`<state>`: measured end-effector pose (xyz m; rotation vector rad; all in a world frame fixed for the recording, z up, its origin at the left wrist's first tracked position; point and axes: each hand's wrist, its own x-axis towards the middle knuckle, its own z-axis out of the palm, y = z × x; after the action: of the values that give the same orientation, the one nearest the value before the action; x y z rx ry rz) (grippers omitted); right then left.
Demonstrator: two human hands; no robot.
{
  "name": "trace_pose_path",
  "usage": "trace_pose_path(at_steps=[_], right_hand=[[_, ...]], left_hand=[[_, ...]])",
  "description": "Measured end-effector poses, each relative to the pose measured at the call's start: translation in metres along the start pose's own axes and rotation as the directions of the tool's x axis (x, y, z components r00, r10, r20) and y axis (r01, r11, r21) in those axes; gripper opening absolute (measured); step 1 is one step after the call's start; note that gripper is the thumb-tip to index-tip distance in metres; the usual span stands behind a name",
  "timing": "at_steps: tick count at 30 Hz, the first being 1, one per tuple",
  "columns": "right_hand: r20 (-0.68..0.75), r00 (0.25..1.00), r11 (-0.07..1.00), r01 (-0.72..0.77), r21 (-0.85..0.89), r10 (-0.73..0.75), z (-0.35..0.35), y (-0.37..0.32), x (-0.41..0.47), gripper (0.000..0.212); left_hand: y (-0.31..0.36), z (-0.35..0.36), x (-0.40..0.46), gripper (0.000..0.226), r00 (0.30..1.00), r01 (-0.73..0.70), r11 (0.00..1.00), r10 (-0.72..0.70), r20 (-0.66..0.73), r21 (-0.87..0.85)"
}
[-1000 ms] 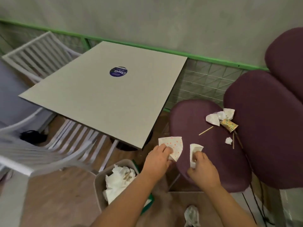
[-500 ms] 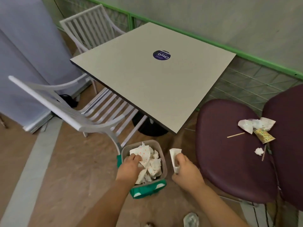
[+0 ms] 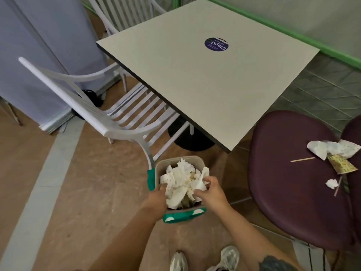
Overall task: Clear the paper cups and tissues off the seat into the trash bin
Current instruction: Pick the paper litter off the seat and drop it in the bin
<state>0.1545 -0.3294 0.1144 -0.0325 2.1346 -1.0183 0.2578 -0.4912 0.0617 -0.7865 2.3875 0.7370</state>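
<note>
Both hands are placed over the trash bin, which stands on the floor between the white chair and the purple seat and is heaped with crumpled paper. By the left hand the dotted paper cup is pinched against the bin's near-left rim; a white paper piece is grasped in the fingertips of the right hand. Neither grip has been released.

The step in hand is judged to be the drop. Since the bin is nearly full, the pieces are best pressed down into the heap before being let go, so that nothing slides over the rim onto the floor; the bin should be steadied, as it looks light. More remains on the seat: a crumpled tissue pile, a flattened yellow cup, a small tissue ball, a wooden stirrer and a straw, so the task is judged only partly done.

Much is hard to make out. The left fingertips are hidden behind the cup, so the exact hold cannot be told. The depth left in the bin is concealed by the paper. The seat is cut off at the right edge, and whether more litter lies there cannot be seen
</note>
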Motion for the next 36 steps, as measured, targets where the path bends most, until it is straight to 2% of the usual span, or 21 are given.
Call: trace_pose_path(at_steps=[6,11,15,23,28,36], right_hand=[[0.088,0.995,0.996,-0.049,-0.068,0.055,0.008,-0.002,0.008,0.074],[0.101,0.991,0.984,-0.076,-0.164,0.093,0.000,0.000,0.009,0.073],[0.042,0.998,0.983,-0.043,-0.179,0.051,-0.018,-0.004,0.005,0.059],[-0.143,0.988,0.995,0.055,-0.083,-0.066,-0.065,-0.015,-0.008,0.060],[-0.230,0.969,0.996,0.092,-0.015,-0.094,-0.093,-0.016,-0.014,0.060],[-0.352,0.934,0.990,0.103,0.100,-0.061,-0.141,0.008,-0.021,0.058]], left_hand=[[0.002,-0.001,0.006,0.077,0.998,-0.066,0.998,0.066,-0.006,0.016],[0.018,-0.011,0.011,0.073,0.988,-0.141,0.990,0.142,-0.055,0.028],[0.043,-0.026,0.009,0.055,0.960,-0.226,0.974,0.225,-0.169,0.015],[0.112,-0.065,0.007,0.035,0.841,-0.412,0.909,0.404,-0.361,0.057],[0.159,-0.080,0.009,0.037,0.758,-0.531,0.841,0.527,-0.384,0.104],[0.234,-0.075,0.009,0.036,0.678,-0.640,0.750,0.654,-0.336,0.168]])
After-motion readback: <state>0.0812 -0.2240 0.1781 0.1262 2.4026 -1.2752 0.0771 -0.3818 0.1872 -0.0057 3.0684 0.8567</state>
